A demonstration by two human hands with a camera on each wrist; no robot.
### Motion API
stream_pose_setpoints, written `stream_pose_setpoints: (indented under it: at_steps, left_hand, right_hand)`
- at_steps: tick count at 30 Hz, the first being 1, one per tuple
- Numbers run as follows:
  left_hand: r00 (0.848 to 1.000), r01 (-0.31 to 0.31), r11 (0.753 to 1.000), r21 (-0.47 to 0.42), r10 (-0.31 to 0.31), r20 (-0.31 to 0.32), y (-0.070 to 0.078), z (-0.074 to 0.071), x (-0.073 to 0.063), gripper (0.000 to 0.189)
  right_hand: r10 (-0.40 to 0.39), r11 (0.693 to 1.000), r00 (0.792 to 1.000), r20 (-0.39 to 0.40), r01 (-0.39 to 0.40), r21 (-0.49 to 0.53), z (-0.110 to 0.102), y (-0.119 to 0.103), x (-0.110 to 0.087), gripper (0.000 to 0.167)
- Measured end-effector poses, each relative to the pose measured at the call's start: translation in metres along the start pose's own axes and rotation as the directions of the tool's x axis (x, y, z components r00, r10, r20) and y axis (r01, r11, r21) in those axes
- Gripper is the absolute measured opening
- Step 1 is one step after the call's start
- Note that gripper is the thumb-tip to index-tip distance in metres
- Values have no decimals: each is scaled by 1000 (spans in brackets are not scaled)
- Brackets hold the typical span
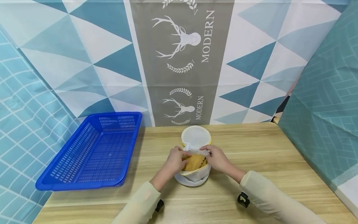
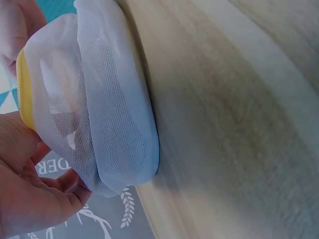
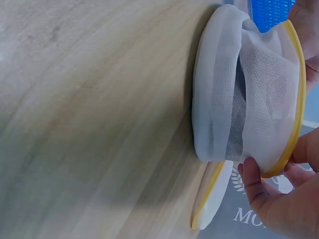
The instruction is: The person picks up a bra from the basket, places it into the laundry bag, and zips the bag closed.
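Note:
A round white mesh laundry bag with yellow zipper trim stands on the table, its round lid folded back on the far side. Inside lies a mustard-coloured cloth with a dark scalloped edge. My left hand holds the left side of the bag's rim; in the left wrist view its thumb lies by the yellow trim and its fingers curl at the mesh wall. Opposite, my right hand pinches the right rim, with fingertips on the mesh in the right wrist view. The mesh wall is creased around its middle.
A blue plastic basket with perforated sides stands on the left of the wooden table. Patterned cloth hangs behind the table, with tile-print sheets at both sides. Dark devices sit under the sleeves.

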State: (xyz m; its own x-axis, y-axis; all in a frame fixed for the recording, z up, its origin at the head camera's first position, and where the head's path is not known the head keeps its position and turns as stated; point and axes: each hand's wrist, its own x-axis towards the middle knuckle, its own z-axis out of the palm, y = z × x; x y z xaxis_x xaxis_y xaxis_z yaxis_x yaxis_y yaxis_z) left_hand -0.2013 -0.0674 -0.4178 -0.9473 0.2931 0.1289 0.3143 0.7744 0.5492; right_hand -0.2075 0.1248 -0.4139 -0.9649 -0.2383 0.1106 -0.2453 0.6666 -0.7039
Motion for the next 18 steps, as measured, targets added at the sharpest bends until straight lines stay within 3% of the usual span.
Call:
stream_pose_setpoints:
  at_steps: [12, 18]
  left_hand:
    - [997, -59, 994, 92, 63, -44, 1, 7, -4, 19]
    - [999, -40, 995, 89, 43, -34, 2, 9, -6, 19]
  right_hand:
    - [7, 999, 1000, -9, -7, 53, -8, -17, 7, 32]
    - [-22, 999, 1000, -3, 22, 27, 0, -16, 7, 28]
